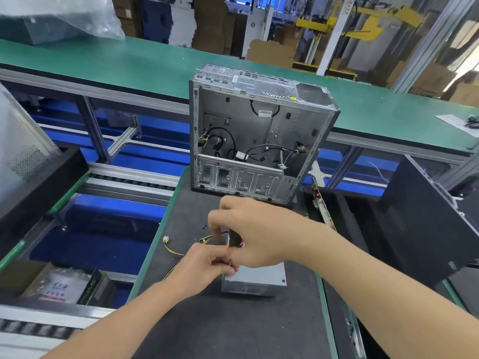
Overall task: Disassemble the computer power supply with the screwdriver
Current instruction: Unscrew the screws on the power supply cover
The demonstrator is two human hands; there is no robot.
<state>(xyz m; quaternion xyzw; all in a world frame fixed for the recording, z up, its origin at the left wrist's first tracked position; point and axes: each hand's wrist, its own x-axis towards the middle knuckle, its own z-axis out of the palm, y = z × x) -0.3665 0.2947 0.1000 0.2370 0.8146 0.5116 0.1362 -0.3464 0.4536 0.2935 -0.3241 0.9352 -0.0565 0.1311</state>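
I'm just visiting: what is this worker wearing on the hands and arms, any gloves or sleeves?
Nothing that shows. The left hand and right hand are bare, with no gloves, and I see no rings. Both forearms are uncovered right to the picture's edge: no sleeve, watch or wristband in view.

open computer case (259,130), green conveyor belt (129,63), cardboard boxes (210,24)

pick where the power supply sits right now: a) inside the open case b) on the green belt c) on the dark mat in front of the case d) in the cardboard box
c: the power supply lies on the dark mat, on the near side of the open case.
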